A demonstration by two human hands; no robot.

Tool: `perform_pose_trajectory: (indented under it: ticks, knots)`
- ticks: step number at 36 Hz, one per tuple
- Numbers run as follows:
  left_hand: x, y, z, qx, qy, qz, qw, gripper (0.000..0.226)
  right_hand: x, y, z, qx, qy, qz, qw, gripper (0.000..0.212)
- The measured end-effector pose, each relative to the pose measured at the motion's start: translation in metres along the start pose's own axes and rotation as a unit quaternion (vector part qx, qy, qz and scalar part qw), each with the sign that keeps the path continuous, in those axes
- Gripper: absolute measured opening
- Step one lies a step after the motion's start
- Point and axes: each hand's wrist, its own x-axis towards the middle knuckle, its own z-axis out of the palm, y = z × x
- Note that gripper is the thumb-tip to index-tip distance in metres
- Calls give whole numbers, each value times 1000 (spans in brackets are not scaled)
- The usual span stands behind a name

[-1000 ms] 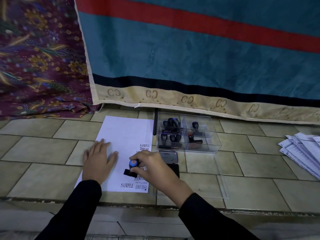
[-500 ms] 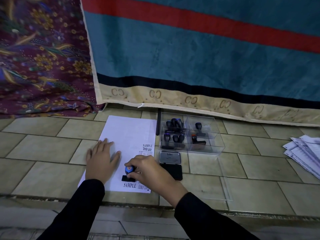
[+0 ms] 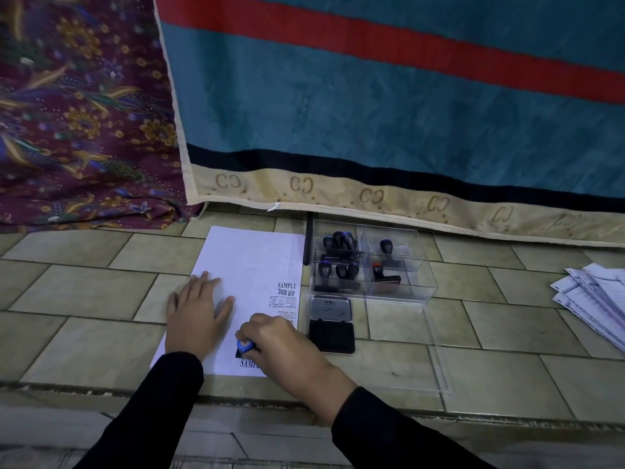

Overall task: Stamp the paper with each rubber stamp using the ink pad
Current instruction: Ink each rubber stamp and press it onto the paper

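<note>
The right hand (image 3: 287, 346) closes its fingers around 1 blue-topped stamp (image 3: 244, 345), pressed on the paper (image 3: 252, 262) near its lower edge. The left hand (image 3: 196, 314) lies flat and open on the paper, holding nothing. 1 open ink pad (image 3: 331, 324) sits just right of the sheet, below 1 clear box (image 3: 399, 265) with about 8 stamps.

Dim, flat indoor light, cool cast. My black sleeves (image 3: 399, 431) lose nearly all detail. Soft shadow under my right hand (image 3: 287, 350). Wide-angle bend in floor tile (image 3: 84, 346) lines near edges. Faint sheen on clear box (image 3: 399, 292). Overall soft focus, corners smeared.
</note>
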Motion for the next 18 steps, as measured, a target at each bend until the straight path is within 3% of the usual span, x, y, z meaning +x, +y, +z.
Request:
perform_pose_trajectory:
  ticks: [6, 11, 16, 18]
  knots:
    - [-1, 3, -3, 4, -3, -1, 1000, 62, 7, -1, -2, 0, 10, 20, 1000, 6]
    - [-2, 3, -3, -1, -7, -5, 1000, 58, 1, 1, 8, -19, 8, -15, 1000, 4]
    - [-2, 3, -6, -4, -13, -3, 1000, 64, 13, 10, -5, 46, 11, 26, 999, 8]
    - [-2, 2, -7, 0, -16, 1, 1000, 64, 16, 18, -22, 93, 44, 54, 993, 21]
